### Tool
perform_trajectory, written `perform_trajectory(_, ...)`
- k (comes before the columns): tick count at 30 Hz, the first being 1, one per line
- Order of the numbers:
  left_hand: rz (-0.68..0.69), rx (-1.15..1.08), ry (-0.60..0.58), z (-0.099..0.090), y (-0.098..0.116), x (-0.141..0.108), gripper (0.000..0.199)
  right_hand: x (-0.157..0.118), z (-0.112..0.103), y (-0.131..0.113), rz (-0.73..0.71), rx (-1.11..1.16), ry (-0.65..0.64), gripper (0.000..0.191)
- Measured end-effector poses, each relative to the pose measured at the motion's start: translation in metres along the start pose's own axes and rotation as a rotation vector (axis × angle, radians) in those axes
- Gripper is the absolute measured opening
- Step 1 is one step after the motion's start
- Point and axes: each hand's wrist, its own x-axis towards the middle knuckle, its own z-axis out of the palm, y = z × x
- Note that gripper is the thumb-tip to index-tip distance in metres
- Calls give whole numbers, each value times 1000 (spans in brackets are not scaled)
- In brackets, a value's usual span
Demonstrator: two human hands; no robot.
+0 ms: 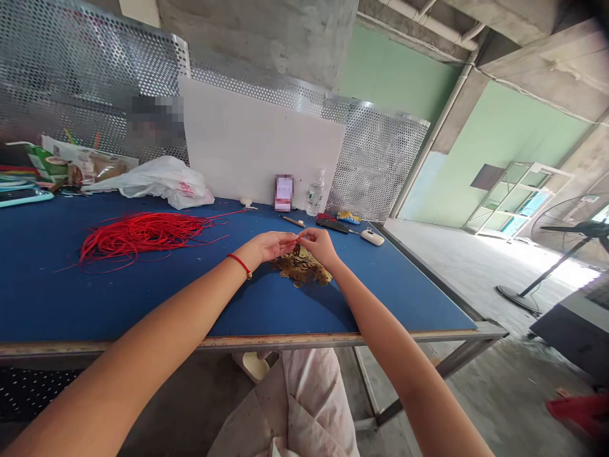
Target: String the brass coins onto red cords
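Observation:
My left hand (270, 246), with a red bracelet at its wrist, meets my right hand (320, 245) over the blue table. Both are closed in a pinch, fingertips nearly touching. A short bit of red cord (298, 238) shows between them, and a dark brassy coin (296, 250) seems to hang just below. How the cord and coin join is too small to make out. Under the hands lies a heap of brass-coloured coins (304, 270), partly hidden by the fingers. To the left spreads a loose bundle of red cord (137, 235).
Behind the hands stand a lit phone (283, 193) and a clear plastic bottle (314, 193). A pen (294, 221), a black object (333, 225) and a white device (372, 237) lie to the right. A white plastic bag (164, 181) rests back left, before a white board (261, 139).

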Motion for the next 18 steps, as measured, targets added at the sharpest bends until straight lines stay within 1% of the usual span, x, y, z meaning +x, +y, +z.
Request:
perform_trajectory(5, 60, 22, -16, -1, 0, -1, 14, -4, -3, -9, -110, -391, 57, 16)
perform_trajectory(7, 88, 39, -15, -2, -1, -1, 16, -5, -4, -12, -135, -486, 53, 19)
perform_trajectory(12, 144, 59, 15, -1, -1, -3, 18, -5, -9, -11, -153, -547, 42, 19)
perform_trajectory(15, 141, 83, 53, 2, 0, -6, 21, -4, -11, -7, -122, -546, 7, 15)
perform_trajectory(18, 191, 126, 89, 5, 0, -9, 28, -3, -10, -7, -89, -570, 3, 14)
